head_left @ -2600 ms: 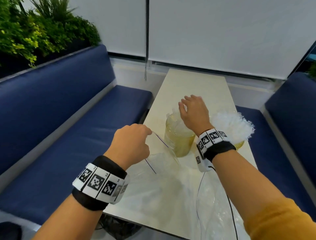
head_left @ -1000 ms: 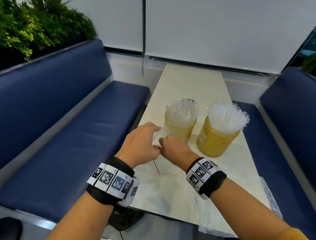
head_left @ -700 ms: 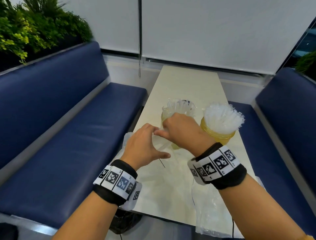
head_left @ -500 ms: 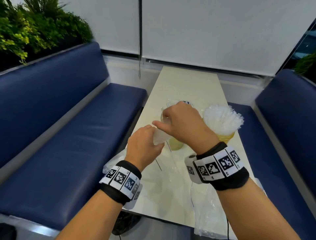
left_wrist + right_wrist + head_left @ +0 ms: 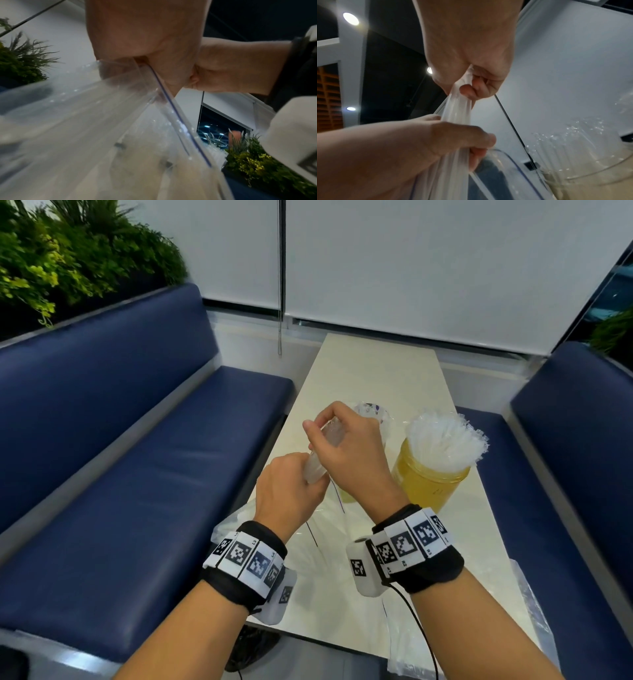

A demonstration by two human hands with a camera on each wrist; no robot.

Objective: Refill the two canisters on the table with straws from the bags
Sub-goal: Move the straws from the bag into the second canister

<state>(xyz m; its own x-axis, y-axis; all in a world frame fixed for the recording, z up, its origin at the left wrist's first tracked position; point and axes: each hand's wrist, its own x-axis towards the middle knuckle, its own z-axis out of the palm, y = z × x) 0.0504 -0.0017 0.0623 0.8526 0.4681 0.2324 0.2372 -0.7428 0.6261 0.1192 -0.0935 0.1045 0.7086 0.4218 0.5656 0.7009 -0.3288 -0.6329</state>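
My right hand (image 5: pixel 334 436) grips a bundle of clear wrapped straws (image 5: pixel 320 460) and holds it up, half out of a clear zip bag (image 5: pixel 318 539). Just below it, my left hand (image 5: pixel 298 484) pinches the bag's mouth; the rest of the bag trails onto the table (image 5: pixel 380 371). In the right wrist view the fingers (image 5: pixel 467 90) curl round the straws (image 5: pixel 457 108). The left amber canister (image 5: pixel 347 497) is mostly hidden behind my right hand, with straw tops (image 5: pixel 375 412) showing. The right canister (image 5: pixel 428 484) stands packed with straws (image 5: pixel 445 440).
A second clear bag (image 5: pixel 527 604) hangs over the table's near right corner. Blue benches (image 5: pixel 137 474) run along both sides of the narrow table. The far half of the table is bare cream surface. Plants (image 5: pixel 68 258) sit behind the left bench.
My hands met at the bag mouth. Since then the right hand has risen with a bundle of straws while the left has lifted the bag's mouth off the table.
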